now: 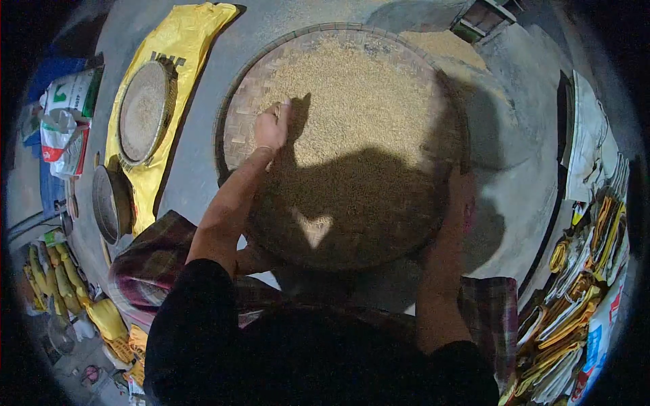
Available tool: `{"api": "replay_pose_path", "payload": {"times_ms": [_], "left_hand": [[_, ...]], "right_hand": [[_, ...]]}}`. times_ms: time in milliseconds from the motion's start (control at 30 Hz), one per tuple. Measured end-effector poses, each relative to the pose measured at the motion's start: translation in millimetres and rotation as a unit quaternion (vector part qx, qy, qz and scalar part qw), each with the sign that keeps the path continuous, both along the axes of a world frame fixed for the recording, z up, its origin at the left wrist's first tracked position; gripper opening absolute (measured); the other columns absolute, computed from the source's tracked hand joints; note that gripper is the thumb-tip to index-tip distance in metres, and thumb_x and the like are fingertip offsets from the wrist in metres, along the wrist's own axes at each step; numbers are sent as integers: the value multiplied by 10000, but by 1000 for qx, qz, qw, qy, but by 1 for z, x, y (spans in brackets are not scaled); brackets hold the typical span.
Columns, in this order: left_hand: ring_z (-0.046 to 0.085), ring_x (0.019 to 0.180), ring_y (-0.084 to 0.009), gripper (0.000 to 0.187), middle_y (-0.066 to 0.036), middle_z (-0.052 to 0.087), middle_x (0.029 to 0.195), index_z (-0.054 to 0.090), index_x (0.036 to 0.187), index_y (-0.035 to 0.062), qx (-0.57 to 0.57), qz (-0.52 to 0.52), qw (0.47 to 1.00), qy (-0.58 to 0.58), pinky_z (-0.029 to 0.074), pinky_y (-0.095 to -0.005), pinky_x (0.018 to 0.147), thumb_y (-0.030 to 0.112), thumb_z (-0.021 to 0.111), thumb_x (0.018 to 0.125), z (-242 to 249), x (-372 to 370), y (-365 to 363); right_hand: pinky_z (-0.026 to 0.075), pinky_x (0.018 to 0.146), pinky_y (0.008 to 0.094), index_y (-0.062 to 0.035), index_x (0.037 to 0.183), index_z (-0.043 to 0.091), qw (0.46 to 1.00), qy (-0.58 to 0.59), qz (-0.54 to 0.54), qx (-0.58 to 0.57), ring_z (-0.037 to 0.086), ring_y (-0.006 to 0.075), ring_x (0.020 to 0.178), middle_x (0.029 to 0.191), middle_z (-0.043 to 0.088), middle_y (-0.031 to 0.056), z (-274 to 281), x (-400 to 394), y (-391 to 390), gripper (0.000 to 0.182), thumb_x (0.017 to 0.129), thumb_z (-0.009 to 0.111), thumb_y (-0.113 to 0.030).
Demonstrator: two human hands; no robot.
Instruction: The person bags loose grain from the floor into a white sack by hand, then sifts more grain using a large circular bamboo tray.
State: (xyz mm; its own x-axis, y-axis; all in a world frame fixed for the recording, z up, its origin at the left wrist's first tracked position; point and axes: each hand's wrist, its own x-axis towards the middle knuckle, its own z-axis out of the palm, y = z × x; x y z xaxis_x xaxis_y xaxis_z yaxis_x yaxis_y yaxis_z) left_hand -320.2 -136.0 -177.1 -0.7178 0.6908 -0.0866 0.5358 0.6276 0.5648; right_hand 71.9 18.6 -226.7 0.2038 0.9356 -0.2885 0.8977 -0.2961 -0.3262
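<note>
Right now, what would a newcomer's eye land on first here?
The big round woven tray heaped with grain fills the middle, half in the person's shadow. The left hand rests on the grain near the tray's left side; the right hand is at the right rim, in shadow. Left of it, a smaller sieve lies on a yellow sack.

You sit on a grey concrete floor [521, 169], a yellow sack [183, 40] spread left of your hands, folded sacks [575, 298] stacked right.

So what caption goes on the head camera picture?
Left hand rakes grain in a big woven tray; right hand grips its rim.
</note>
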Motion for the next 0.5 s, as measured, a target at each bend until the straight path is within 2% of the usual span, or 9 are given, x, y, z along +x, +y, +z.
{"api": "replay_pose_path", "payload": {"times_ms": [100, 200, 267, 300, 333, 367, 400, 433, 500], "left_hand": [[553, 723, -381, 510, -257, 565, 737, 567, 875, -18, -70, 22, 997, -27, 418, -439, 685, 461, 395, 847, 17, 1, 16], [550, 719, -369, 474, -229, 560, 728, 566, 888, 12, 45, 1, 999, -17, 414, -424, 669, 457, 412, 837, -27, -21, 43], [533, 850, -336, 419, -200, 562, 882, 538, 979, 78, 177, -87, 976, 92, 407, -427, 704, 452, 423, 828, -42, -24, 65], [434, 1049, -341, 419, -180, 462, 1134, 468, 1119, 161, 22, -72, 986, 150, 378, -470, 814, 445, 446, 812, -43, -19, 77], [434, 1049, -341, 419, -180, 462, 1134, 468, 1119, 161, 24, -73, 986, 150, 378, -470, 814, 445, 446, 812, -34, -8, 88], [351, 1120, -364, 462, -165, 372, 1223, 419, 1174, 186, -36, -76, 989, 117, 323, -515, 870, 461, 452, 804, -23, 5, 100], [268, 1192, -388, 515, -150, 283, 1313, 371, 1229, 212, -96, -79, 989, 84, 268, -561, 926, 477, 457, 796, -18, 18, 112], [268, 1192, -388, 515, -150, 283, 1313, 371, 1229, 212, -95, -79, 989, 85, 268, -561, 926, 477, 457, 796, -21, 30, 124], [192, 1234, -399, 739, -110, 195, 1373, 257, 1309, 283, -220, -103, 958, 151, 228, -601, 938, 658, 453, 703, -33, 58, 148]], "right_hand": [[430, 771, 454, 22, 1072, 512, 1000, -11, 1, -4, 518, 415, 924, 989, 548, 246, -3, 0, 1, 544, 777, 501, -436], [433, 762, 456, 24, 1058, 522, 999, -40, 5, 21, 537, 403, 888, 965, 560, 241, -16, 3, 2, 534, 775, 509, -429], [441, 744, 455, 29, 1048, 525, 997, -78, 14, 14, 550, 387, 857, 951, 565, 236, -26, 8, 2, 521, 773, 522, -413], [444, 735, 454, 32, 1044, 526, 995, -97, 19, 10, 557, 379, 842, 944, 567, 233, -30, 11, 2, 515, 772, 529, -405], [448, 725, 454, 35, 1039, 527, 993, -115, 23, 6, 563, 371, 827, 937, 570, 231, -26, 8, 1, 508, 771, 536, -397], [448, 725, 454, 35, 1039, 527, 993, -114, 22, 6, 563, 371, 827, 937, 570, 231, -20, 7, -1, 508, 771, 536, -397], [446, 728, 454, 31, 1029, 530, 999, -39, -5, 1, 564, 364, 832, 933, 571, 226, 3, -2, -5, 506, 769, 536, -404], [445, 730, 455, 27, 1018, 533, 999, 36, -32, -4, 565, 357, 837, 928, 573, 222, 15, -8, -7, 504, 767, 537, -411], [442, 730, 462, 17, 995, 543, 999, -9, -33, 15, 571, 354, 829, 911, 580, 214, -3, -5, -4, 510, 766, 527, -437]]}}
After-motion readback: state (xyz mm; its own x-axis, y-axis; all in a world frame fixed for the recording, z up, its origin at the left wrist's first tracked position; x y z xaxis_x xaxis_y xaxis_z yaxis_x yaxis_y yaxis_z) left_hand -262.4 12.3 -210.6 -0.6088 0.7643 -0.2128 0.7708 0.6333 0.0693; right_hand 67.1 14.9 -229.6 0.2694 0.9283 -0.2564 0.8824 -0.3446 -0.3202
